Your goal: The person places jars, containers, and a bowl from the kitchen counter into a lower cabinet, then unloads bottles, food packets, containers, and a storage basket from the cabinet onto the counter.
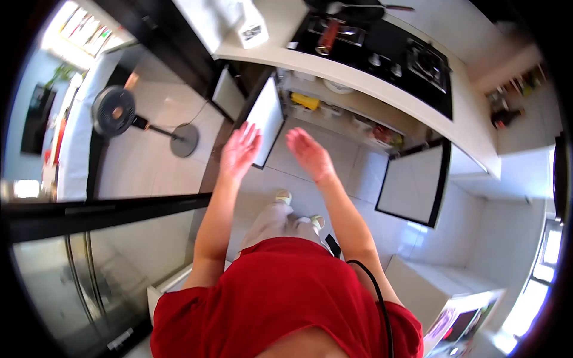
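Note:
Both hands are held out in front of the red shirt, palms showing and apart from each other. My left hand (240, 150) has its fingers stretched and slightly spread, with nothing in it. It is nearest to the open cabinet door (266, 119) on the left. My right hand (310, 154) is also empty, its fingers extended, above the tiled floor (352, 167). Beyond the hands is an open lower cabinet (352, 101) holding a yellow item (305, 101) and several containers. Its right door (412, 182) stands open too.
A black gas stove (382, 53) with a pan (352, 9) is on the counter (268, 55). At the left, a standing fan (113, 111) is beyond a dark-framed doorway. A white cabinet (430, 280) stands at the lower right. A black cable (382, 298) crosses the shirt.

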Tool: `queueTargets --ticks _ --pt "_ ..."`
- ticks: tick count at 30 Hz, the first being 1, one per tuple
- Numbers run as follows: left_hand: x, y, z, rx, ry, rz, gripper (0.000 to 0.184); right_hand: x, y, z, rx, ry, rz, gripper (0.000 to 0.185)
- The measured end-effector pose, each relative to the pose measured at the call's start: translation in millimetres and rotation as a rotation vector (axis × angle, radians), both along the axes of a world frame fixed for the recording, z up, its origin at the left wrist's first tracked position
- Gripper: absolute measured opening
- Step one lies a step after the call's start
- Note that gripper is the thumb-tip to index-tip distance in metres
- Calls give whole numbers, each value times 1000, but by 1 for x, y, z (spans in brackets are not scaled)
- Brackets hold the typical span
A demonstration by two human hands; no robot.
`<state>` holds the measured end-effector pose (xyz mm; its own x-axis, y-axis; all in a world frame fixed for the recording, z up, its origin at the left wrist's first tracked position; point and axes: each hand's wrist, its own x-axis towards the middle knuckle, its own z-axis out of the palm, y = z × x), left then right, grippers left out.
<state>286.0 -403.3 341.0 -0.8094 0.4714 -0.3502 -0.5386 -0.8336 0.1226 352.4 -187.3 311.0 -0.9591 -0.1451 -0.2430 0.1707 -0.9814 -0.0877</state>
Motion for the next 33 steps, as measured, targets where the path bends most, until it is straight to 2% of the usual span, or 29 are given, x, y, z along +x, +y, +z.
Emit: queueTargets --ticks 4,8,16,21,24,28,33 --pt "-36 -14 -7 7 -19 -90 37 -5 -7 11 123 -69 7 34" --pt "-78 9 -19 -3 -54 -243 36 -1 17 -7 117 -99 -210 37" --pt "-101 132 -48 52 -99 -626 31 56 91 -15 157 -220 -599 38" --pt "-87 235 -72 -64 -114 -770 32 93 151 -29 94 -289 -807 38" --pt "-76 293 -87 -165 -105 -813 32 104 195 -65 46 -252 -850 37" --pt "-71 368 -118 -235 -113 -811 33 92 265 -101 -47 -332 -855 34" --pt "-75 470 -208 -340 -131 -829 32 62 354 -178 -34 -507 -861 33"
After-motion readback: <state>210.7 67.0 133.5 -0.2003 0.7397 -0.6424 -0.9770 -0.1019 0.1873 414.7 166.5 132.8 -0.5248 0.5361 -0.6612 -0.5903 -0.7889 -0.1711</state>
